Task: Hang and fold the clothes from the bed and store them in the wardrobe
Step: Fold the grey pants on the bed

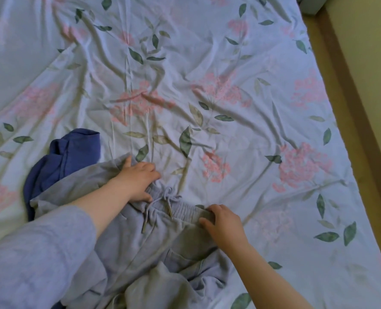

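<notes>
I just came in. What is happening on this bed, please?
A person is working on grey sweatpants on the floral sheet. The left hand and the right hand each hold the waistband, one on either side of the tied drawstring. The legs lie bunched toward the person, not yet folded. A blue garment lies crumpled at the left, partly under the grey fabric.

Wrinkled floral sheet (pixel 229 63), pink blossoms and green leaves; brown strip (pixel 359 121) along its right edge, bordering a yellowish surface (pixel 372 52).
</notes>
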Demonstrator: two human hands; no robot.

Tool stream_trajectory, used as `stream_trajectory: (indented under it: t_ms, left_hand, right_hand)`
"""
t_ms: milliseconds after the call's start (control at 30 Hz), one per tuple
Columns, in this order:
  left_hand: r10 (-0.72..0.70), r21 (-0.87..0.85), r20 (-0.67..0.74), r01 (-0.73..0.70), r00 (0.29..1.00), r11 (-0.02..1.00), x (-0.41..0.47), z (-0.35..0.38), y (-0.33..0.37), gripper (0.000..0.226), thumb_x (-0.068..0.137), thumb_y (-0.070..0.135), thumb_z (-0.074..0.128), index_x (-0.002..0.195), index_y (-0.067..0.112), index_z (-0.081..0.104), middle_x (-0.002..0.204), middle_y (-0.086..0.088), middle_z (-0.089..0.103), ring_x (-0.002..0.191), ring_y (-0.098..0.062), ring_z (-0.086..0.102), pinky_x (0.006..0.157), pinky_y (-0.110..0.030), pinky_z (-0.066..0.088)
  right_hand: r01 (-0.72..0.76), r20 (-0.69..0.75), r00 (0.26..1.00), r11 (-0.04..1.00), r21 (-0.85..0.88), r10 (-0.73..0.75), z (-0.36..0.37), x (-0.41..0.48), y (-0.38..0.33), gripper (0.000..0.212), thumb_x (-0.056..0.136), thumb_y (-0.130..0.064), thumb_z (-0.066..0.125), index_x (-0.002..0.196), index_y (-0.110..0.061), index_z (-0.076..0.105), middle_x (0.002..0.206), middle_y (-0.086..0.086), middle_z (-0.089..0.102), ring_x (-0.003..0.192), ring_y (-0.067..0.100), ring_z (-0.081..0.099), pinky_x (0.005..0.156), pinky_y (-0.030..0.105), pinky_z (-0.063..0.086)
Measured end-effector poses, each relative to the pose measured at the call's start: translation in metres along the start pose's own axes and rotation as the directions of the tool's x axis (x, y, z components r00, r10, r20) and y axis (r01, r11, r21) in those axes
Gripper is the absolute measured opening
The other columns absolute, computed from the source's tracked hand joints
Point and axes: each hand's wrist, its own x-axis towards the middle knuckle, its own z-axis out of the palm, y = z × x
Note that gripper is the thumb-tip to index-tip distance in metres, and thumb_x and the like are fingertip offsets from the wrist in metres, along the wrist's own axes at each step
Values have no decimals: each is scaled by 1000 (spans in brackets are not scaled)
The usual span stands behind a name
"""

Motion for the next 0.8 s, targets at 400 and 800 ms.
stream_trajectory:
  t_ms: [400, 800]
  left_hand:
    - [-197, 240, 62, 177, 978, 955, -14, -10, 4, 50, 76, 68, 60, 108, 29, 63, 118, 1, 56, 117, -23, 43, 101, -45, 24]
    - [-186, 38, -122, 191, 975, 981, -113, -93, -7, 41, 87, 61, 56, 79, 21, 55, 74, 5, 56, 87, -21, 60, 109, -42, 29]
  right_hand:
    - [27, 39, 999, 999, 45, -29, -9, -16, 3, 38, 91, -48, 58, 66, -25, 40, 64, -6, 46, 61, 12, 45, 55, 30, 33]
    - [14, -239, 971, 995, 96, 10, -97, -84, -32, 32, 94, -49, 54, 80, -22, 49, 70, -7, 55, 63, 12, 52, 51, 29, 38]
